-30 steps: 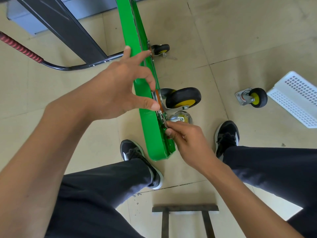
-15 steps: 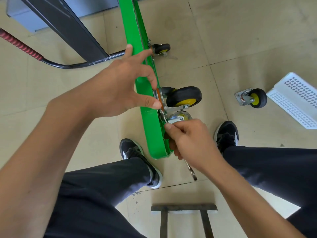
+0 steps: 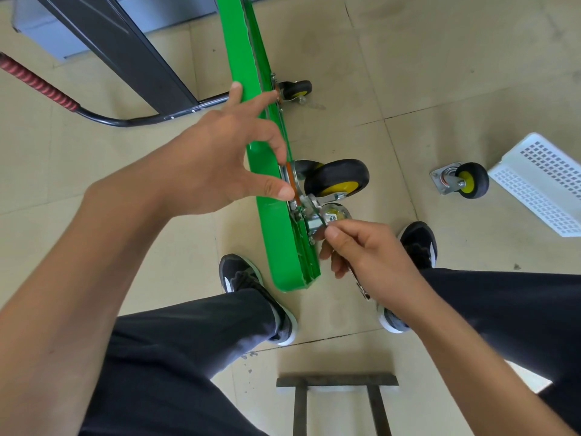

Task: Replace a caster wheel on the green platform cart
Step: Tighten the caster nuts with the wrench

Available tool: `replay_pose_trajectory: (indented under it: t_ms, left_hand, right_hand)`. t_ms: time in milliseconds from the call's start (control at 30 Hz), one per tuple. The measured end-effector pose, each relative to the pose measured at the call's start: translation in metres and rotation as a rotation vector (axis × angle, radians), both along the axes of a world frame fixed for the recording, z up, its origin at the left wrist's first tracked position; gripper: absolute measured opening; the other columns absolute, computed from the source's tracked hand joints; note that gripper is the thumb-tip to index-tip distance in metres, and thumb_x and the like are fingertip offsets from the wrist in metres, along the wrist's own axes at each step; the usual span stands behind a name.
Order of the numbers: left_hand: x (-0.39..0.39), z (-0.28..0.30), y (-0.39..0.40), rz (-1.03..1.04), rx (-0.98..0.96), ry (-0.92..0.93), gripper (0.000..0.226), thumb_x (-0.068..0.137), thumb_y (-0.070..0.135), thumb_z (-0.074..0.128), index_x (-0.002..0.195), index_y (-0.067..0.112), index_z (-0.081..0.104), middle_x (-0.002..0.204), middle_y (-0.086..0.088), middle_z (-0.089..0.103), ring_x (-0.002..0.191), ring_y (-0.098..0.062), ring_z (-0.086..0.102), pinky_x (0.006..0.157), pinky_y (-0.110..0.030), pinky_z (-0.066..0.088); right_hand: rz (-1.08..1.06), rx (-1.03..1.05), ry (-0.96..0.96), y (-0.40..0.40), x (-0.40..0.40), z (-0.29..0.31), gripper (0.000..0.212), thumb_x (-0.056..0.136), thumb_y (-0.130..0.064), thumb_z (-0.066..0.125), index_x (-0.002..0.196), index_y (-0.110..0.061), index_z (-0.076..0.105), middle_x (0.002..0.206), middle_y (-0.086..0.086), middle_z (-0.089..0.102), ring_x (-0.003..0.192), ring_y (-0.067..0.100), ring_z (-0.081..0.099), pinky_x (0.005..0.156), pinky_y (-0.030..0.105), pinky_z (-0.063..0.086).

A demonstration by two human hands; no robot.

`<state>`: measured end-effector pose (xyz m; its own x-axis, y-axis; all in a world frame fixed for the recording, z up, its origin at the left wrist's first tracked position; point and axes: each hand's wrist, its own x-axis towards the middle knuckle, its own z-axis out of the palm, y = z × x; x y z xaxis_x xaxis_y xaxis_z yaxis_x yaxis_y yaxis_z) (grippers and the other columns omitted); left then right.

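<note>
The left hand (image 3: 217, 165) pinches the caster plate (image 3: 290, 180) against the cart (image 3: 276, 221). The right hand (image 3: 367, 256) grips a wrench (image 3: 361, 286). Best keep the plate pressed flat while turning.

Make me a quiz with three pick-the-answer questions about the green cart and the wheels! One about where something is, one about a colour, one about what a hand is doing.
1. Where is the loose caster wheel?
A. on the floor beside the white basket
B. inside the basket
C. in the left hand

2. What colour are the wheel hubs?
A. red
B. yellow
C. blue

3. What is the right hand doing?
A. hanging idle
B. resting flat on the floor
C. gripping a metal wrench at the caster mount

Answers: 1 A, it lies on the tiles just left of the basket. 2 B, yellow shows inside the black tyres. 3 C, its fingers curl round the tool beside the green cart, while the left hand pinches the caster plate.
</note>
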<state>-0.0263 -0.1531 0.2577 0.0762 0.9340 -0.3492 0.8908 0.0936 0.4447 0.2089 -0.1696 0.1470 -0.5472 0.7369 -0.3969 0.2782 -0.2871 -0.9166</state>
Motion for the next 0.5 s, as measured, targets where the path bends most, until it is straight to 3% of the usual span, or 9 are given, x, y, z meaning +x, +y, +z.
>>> replay_pose_trajectory:
  t_ms: [133, 200, 300, 400, 500]
  left_hand:
    - [0.0, 0.0, 0.001, 0.001, 0.0, -0.001, 0.042, 0.066, 0.057, 0.073, 0.1, 0.034, 0.066, 0.167, 0.01, 0.01, 0.154, -0.021, -0.009, 0.123, -0.044, 0.002]
    - [0.0, -0.001, 0.001, 0.004, -0.001, -0.007, 0.043, 0.064, 0.059, 0.071, 0.099, 0.034, 0.066, 0.166, 0.011, 0.01, 0.154, -0.021, -0.009, 0.124, -0.044, 0.003]
    - [0.0, 0.0, 0.001, 0.001, -0.001, -0.006, 0.045, 0.063, 0.06, 0.07, 0.099, 0.035, 0.066, 0.167, 0.011, 0.01, 0.154, -0.021, -0.008, 0.123, -0.042, 0.003]
    - [0.0, -0.001, 0.001, -0.007, 0.005, -0.003, 0.047, 0.062, 0.062, 0.069, 0.101, 0.034, 0.067, 0.167, 0.009, 0.01, 0.154, -0.022, -0.008, 0.122, -0.041, 0.003]
    - [0.0, -0.001, 0.001, -0.008, 0.005, 0.004, 0.046, 0.063, 0.06, 0.07, 0.101, 0.034, 0.067, 0.167, 0.009, 0.01, 0.154, -0.022, -0.008, 0.122, -0.04, 0.003]
  right_hand:
    - [0.029, 0.084, 0.002, -0.003, -0.006, -0.013, 0.018, 0.101, -0.015, 0.056, 0.106, -0.016, 0.072, 0.085, -0.001, 0.07, 0.073, 0.003, 0.063, 0.067, 0.017, 0.05]
    - [0.04, 0.118, 0.004, -0.003, -0.01, -0.017, 0.016, 0.1, -0.015, 0.058, 0.107, -0.019, 0.072, 0.089, 0.0, 0.071, 0.081, 0.007, 0.065, 0.07, 0.018, 0.052]
    - [0.056, 0.184, -0.004, -0.003, -0.015, -0.023, 0.014, 0.101, -0.02, 0.057, 0.104, -0.027, 0.069, 0.088, -0.005, 0.07, 0.082, 0.009, 0.065, 0.073, 0.023, 0.054]
    - [0.08, 0.279, -0.032, -0.002, -0.018, -0.027, 0.018, 0.102, -0.028, 0.054, 0.1, -0.018, 0.069, 0.085, -0.002, 0.068, 0.082, 0.018, 0.064, 0.075, 0.045, 0.055]
    - [0.109, 0.312, -0.041, 0.001, -0.018, -0.028, 0.028, 0.1, -0.035, 0.051, 0.102, -0.014, 0.069, 0.086, 0.004, 0.068, 0.083, 0.026, 0.064, 0.074, 0.053, 0.053]
